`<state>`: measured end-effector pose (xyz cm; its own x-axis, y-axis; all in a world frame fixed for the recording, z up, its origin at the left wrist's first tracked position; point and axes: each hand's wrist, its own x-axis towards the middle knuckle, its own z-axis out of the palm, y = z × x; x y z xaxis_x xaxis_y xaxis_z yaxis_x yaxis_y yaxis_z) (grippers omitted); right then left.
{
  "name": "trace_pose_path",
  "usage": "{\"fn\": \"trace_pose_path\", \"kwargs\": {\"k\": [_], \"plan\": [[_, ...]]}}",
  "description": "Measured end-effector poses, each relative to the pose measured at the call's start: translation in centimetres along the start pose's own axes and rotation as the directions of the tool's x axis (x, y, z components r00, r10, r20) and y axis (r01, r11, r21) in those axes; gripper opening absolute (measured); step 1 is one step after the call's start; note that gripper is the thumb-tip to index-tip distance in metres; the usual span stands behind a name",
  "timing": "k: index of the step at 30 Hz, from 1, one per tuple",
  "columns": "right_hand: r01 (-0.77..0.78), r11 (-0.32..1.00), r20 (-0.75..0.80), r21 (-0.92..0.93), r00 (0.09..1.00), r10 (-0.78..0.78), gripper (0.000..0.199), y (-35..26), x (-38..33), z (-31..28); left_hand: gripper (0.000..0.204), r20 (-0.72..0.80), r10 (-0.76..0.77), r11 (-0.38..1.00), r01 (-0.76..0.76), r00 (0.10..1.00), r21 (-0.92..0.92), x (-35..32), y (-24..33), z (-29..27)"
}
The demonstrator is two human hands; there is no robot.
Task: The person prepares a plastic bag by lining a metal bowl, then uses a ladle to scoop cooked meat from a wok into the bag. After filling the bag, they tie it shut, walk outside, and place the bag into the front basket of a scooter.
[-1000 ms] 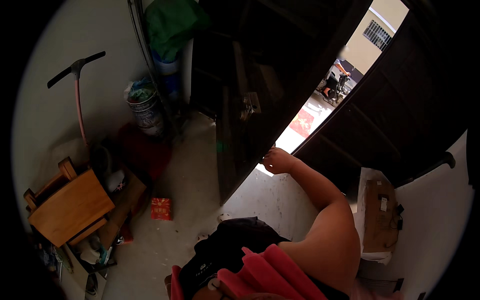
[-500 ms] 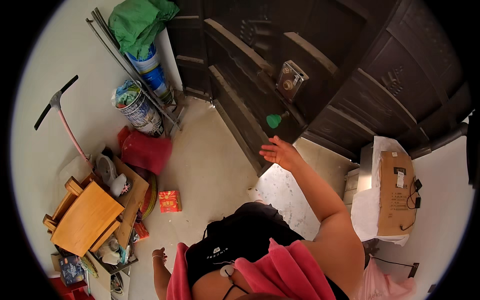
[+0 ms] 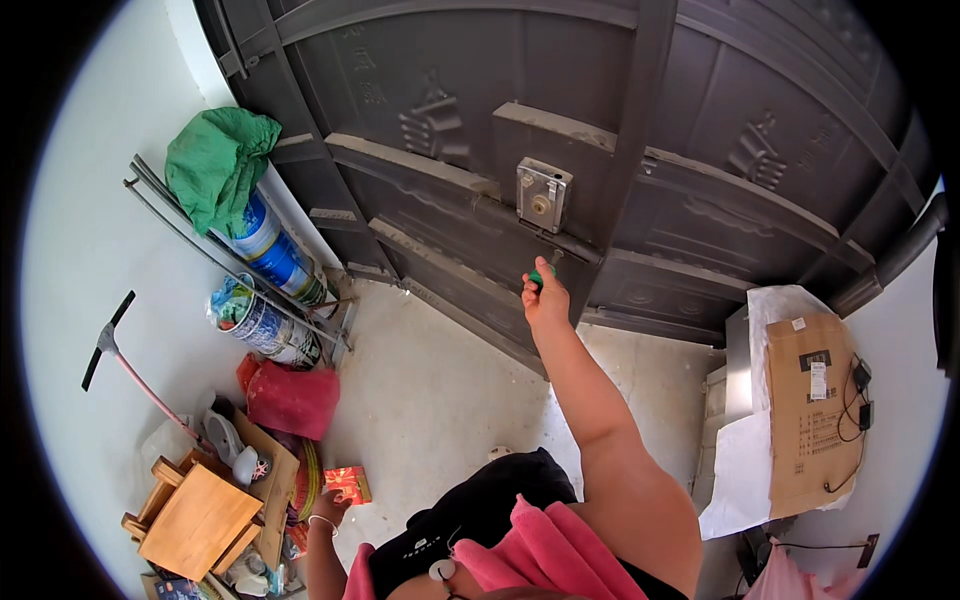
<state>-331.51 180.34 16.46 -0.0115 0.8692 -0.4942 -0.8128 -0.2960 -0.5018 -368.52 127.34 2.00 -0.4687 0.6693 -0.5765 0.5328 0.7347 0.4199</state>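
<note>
With fingers wrapped round it, my right hand (image 3: 547,299) grips a green handle (image 3: 537,278) that sticks out from the dark metal door (image 3: 440,215). The hand covers much of the handle. Just above it, a sliding bolt (image 3: 568,243) lies across the door near the edge of the leaf. A metal box lock (image 3: 542,195) with a round knob is fixed above the bolt. Down at my left side hangs my left hand (image 3: 330,507), its fingers loosely bent and holding nothing I can see. In the picture it overlaps a red box (image 3: 350,483) on the floor.
Along the left wall stand metal poles (image 3: 200,232), a paint bucket (image 3: 262,325), a blue drum (image 3: 265,235) under green cloth (image 3: 215,165), a red cushion (image 3: 290,400) and a wooden stool (image 3: 200,515). To the right is a large cardboard piece (image 3: 808,410) with a black cable.
My right hand, open before, has closed on the green handle. The door leaf has swung toward its frame, and the bright gap on the floor is narrower. My view has turned and tilted up.
</note>
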Motion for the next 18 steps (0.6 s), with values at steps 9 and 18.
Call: {"fn": "trace_pose_path", "kwargs": {"k": [9,18], "plan": [[0.162,0.983,-0.184,-0.086,0.967,-0.176,0.028,-6.4,13.5,3.0,0.045,0.282,-0.28,0.94,0.202,0.917,0.276,-5.7,-9.9,6.3],[0.187,0.957,-0.229,-0.224,0.944,-0.238,0.039,-11.9,22.1,6.5,0.042,0.263,-0.424,0.904,0.422,0.867,0.069,-6.4,-2.6,7.3]]}}
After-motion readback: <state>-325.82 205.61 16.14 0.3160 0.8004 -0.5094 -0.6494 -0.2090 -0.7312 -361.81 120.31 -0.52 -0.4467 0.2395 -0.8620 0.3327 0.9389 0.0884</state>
